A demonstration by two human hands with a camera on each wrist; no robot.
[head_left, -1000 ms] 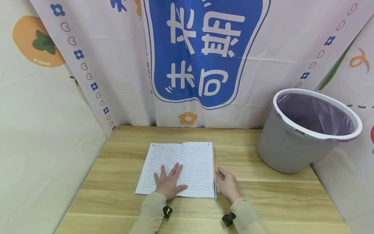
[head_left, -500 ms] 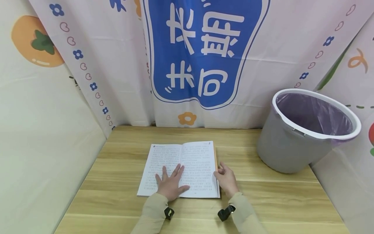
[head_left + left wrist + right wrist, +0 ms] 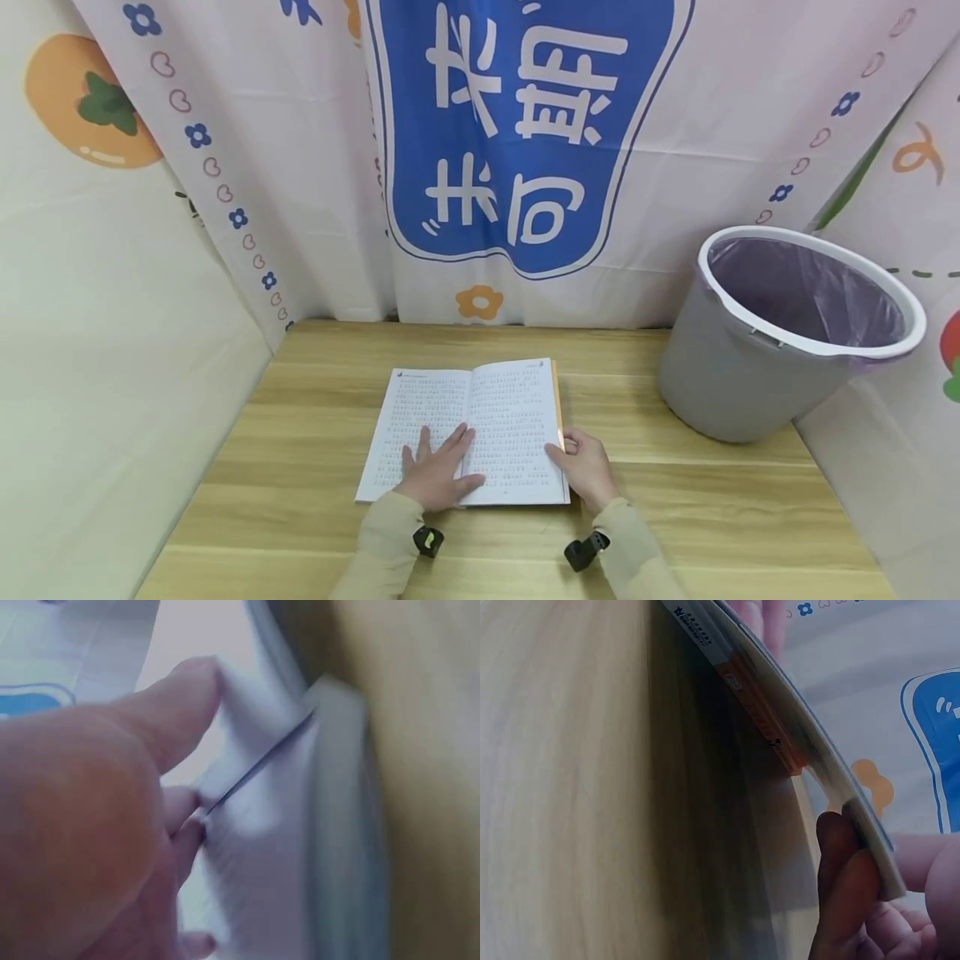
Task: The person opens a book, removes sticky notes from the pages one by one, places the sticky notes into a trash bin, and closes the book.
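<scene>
An open book with printed white pages lies on the wooden table, its right half raised along the outer edge. Spread fingers of my left hand rest on the left page, reaching the centre fold; in the left wrist view the thumb of this hand lies by the fold. My right hand pinches the book's right edge, thumb on the page and fingers beneath. From below, the right wrist view shows the book's lifted side between thumb and fingers of that hand, and an orange-and-white spine.
A grey bin with a white rim and purple liner stands at the table's right rear. Behind the wooden table hangs a printed curtain with a blue panel. Pale fabric walls flank both sides.
My right hand has gone from beside the book to gripping its right edge. The book has shifted slightly right and its right side has risen. My left hand stays spread on the page.
</scene>
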